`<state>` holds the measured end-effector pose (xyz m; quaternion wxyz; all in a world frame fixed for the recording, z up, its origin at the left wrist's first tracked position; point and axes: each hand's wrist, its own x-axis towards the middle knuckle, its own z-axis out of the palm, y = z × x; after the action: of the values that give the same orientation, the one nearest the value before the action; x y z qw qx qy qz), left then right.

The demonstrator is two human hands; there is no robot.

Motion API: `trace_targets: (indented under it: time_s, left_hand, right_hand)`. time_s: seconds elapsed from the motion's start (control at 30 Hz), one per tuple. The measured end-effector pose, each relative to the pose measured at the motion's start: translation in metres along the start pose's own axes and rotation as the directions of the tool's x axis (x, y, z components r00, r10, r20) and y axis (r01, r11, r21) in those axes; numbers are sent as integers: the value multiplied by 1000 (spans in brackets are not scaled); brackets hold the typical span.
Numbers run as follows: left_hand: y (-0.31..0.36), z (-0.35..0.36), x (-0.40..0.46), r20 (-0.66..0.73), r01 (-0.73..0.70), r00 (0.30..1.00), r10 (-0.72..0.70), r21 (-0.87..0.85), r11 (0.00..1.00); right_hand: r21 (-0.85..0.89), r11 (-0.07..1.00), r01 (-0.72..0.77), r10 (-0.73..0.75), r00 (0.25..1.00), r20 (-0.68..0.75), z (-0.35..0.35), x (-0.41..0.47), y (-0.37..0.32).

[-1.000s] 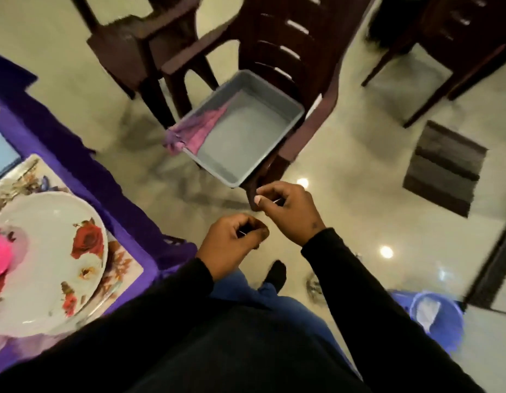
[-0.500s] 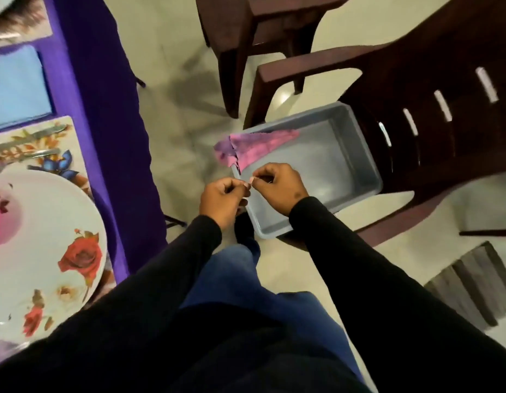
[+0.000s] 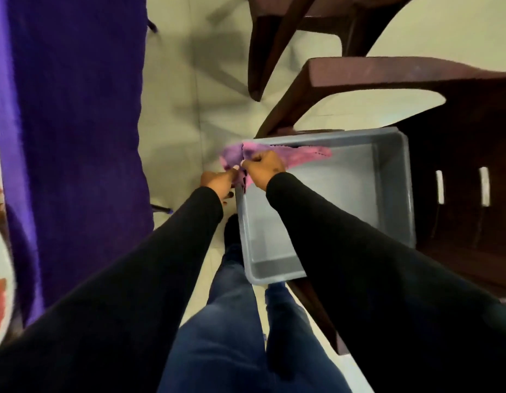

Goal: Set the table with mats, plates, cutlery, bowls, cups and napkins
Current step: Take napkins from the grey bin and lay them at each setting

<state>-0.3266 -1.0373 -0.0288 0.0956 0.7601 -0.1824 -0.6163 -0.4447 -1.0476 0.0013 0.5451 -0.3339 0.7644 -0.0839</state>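
My right hand pinches pink napkin at its near corner; my left hand pinches same cloth just left of that grip. Napkin drapes over far-left rim of grey tub, tail trailing right of my grip along wall. Tub sits on brown chair. To do well: lift straight up clear of rim, keep both pinches firm, spread corners apart, carry left to purple-clothed worktop
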Motion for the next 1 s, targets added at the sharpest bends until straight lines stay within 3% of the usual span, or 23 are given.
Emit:
trace_targets:
  time_s: [0.1, 0.2, 0.27, 0.37, 0.47, 0.57, 0.67, 0.73, 0.83, 0.93, 1.0]
  left_hand:
    - [-7, 5, 8, -163, -130, 975, 148, 115, 985]
    - [-14, 9, -11, -316, -245, 893, 321, 257, 935]
    - [-18, 9, -28, -327, -319, 856, 401, 276, 907]
    - [-20, 9, -57, -240, -402, 854, 463, 262, 877]
    - [-22, 9, -67, -268, -356, 877, 400, 199, 913]
    - [-28, 9, -41, -331, -158, 932, 149, 1, 987]
    - [-36, 13, -10, -149, 22, 986, -72, -314, 949]
    - [-34, 15, 9, -85, 18, 995, -52, -355, 935]
    - [-24, 13, 28, -168, -43, 986, -16, -338, 940]
    - [-15, 7, 23, -312, -247, 932, 184, -177, 953]
    - [-10, 3, 1, -279, -424, 874, 398, -39, 905]
  right_hand:
    - [-60, 998, 28, -25, 998, 51, 10, 7, 3]
    - [-90, 991, 99, -95, 994, 46, 7, -8, 5]
    - [-83, 989, 125, -121, 991, 60, 2, -24, 4]
    - [-57, 985, 162, -159, 985, 66, -12, -53, 8]
    - [-42, 980, 195, -191, 978, 85, -31, -82, 13]
    - [-69, 971, 230, -223, 970, 95, -44, -89, 28]
    - [-85, 975, 205, -193, 972, 131, -40, -82, 38]
    - [-77, 978, 195, -182, 971, 155, -32, -72, 42]
    - [-37, 975, 219, -209, 961, 179, -22, -64, 36]
    - [-66, 963, 260, -249, 958, 142, -13, -58, 24]
    - [-159, 929, 336, -329, 942, 66, -11, -59, 17]
